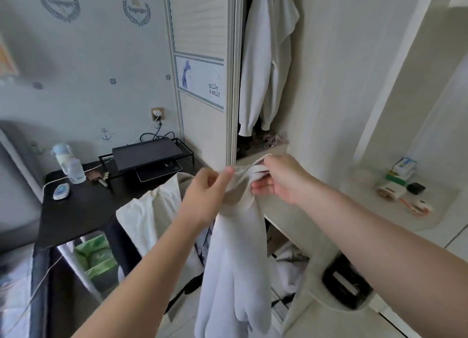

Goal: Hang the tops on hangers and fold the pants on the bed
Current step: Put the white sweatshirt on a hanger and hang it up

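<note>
White garment (235, 261) hangs, left hand (209, 188) pinching its top edge, right hand (279, 180) gripping close beside. Spreading that edge evenly should ease hanging.

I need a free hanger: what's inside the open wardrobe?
A white top hangs inside the wardrobe, above a small heap of clothes. Its hanger and rail are out of view; the sliding door hides the left side.

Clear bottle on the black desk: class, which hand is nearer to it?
Left. The left hand sits right of the clear bottle; the right hand lies farther right.
</note>
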`<state>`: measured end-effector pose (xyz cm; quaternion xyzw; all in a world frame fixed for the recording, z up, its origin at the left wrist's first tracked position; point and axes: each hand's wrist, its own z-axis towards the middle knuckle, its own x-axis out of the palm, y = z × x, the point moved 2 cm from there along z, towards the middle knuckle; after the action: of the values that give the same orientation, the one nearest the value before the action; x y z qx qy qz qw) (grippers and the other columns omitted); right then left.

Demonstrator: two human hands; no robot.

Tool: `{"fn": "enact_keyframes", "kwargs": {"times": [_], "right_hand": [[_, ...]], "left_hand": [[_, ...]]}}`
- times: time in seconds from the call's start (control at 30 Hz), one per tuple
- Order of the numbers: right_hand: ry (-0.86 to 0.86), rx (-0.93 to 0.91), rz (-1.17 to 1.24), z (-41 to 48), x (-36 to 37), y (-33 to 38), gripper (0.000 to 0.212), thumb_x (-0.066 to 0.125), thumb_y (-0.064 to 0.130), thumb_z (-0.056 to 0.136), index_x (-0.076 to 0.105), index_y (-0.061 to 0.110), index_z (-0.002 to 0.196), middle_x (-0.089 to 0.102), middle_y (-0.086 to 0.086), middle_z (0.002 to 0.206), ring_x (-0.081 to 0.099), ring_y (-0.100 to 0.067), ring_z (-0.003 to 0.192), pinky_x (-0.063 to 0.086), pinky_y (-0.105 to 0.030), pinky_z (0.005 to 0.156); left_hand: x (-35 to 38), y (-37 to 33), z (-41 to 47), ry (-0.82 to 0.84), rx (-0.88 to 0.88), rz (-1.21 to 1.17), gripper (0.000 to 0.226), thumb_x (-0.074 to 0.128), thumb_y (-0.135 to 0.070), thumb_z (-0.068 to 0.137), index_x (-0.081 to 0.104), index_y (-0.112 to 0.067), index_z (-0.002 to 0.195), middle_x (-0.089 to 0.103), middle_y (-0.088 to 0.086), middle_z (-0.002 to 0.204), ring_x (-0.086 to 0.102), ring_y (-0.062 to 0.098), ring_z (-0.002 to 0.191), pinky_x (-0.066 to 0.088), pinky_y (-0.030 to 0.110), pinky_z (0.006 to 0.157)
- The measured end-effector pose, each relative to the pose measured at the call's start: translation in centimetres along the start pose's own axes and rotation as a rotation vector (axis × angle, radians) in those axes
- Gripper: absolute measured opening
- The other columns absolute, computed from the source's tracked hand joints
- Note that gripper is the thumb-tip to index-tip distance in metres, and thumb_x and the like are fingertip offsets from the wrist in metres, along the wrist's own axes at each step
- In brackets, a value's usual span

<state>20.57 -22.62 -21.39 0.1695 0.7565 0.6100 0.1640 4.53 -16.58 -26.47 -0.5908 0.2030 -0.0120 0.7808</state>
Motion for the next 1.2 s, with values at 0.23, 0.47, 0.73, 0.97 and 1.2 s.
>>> {"fn": "enact_keyframes", "kwargs": {"times": [0.23, 0.47, 0.73, 0.97, 1.2], "right_hand": [[-0.043, -0.012, 0.175, 0.7, -1.1, -2.0, 0.037, 0.025, 0.000, 0.098, 0.061, -0.005, 0.097, 0.072, -0.016, 0.067, 0.073, -0.028, 0.058, 0.062, -0.037, 0.054], [0.135, 0.309, 0.091, -2.2, -6.4, -8.8, 0.035, 0.053, 0.039, 0.101, 0.061, 0.006, 0.109, 0.074, -0.018, 0.085, 0.076, -0.035, 0.081, 0.062, -0.039, 0.062], [0.059, -0.323, -0.410, -3.6, -7.7, -6.3, 0.054, 0.074, 0.061, 0.074, 0.056, 0.042, 0.122, 0.061, 0.024, 0.126, 0.054, 0.014, 0.116, 0.047, -0.017, 0.095], [0.012, -0.407, -0.520, -0.9, -2.9, -10.5, 0.020, 0.067, 0.030, 0.092, 0.064, 0.037, 0.073, 0.060, 0.015, 0.060, 0.052, -0.001, 0.054, 0.039, -0.016, 0.055], [0.191, -0.159, -0.667, 0.6, -3.5, -17.2, 0.015, 0.064, 0.024, 0.093, 0.065, 0.021, 0.079, 0.065, 0.016, 0.066, 0.056, 0.003, 0.058, 0.039, -0.012, 0.053]], "left_hand": [[3.0, 4.8, -0.6, 0.259, -0.318, 0.053, 0.024, 0.069, -0.031, 0.092, 0.065, -0.010, 0.079, 0.052, -0.004, 0.071, 0.045, 0.012, 0.061, 0.035, 0.015, 0.047], [3.2, 2.3, 1.1, -0.063, 0.074, -0.076, 0.019, 0.047, -0.018, 0.098, 0.053, -0.016, 0.079, 0.047, -0.016, 0.063, 0.040, 0.004, 0.059, 0.035, 0.018, 0.055], [3.6, -3.2, 1.2, 0.168, 0.338, -0.047, 0.024, 0.056, -0.021, 0.082, 0.058, 0.003, 0.082, 0.038, -0.011, 0.062, 0.034, 0.005, 0.058, 0.030, 0.019, 0.052], [0.3, -4.5, 0.9, 0.212, 0.351, 0.008, 0.022, 0.061, -0.011, 0.087, 0.060, -0.018, 0.066, 0.041, -0.014, 0.056, 0.035, 0.005, 0.055, 0.029, 0.023, 0.050], [-3.5, -1.8, 0.6, 0.060, 0.265, 0.006, 0.023, 0.060, -0.020, 0.082, 0.050, -0.009, 0.064, 0.034, -0.008, 0.060, 0.031, 0.009, 0.059, 0.025, 0.024, 0.053]]}}
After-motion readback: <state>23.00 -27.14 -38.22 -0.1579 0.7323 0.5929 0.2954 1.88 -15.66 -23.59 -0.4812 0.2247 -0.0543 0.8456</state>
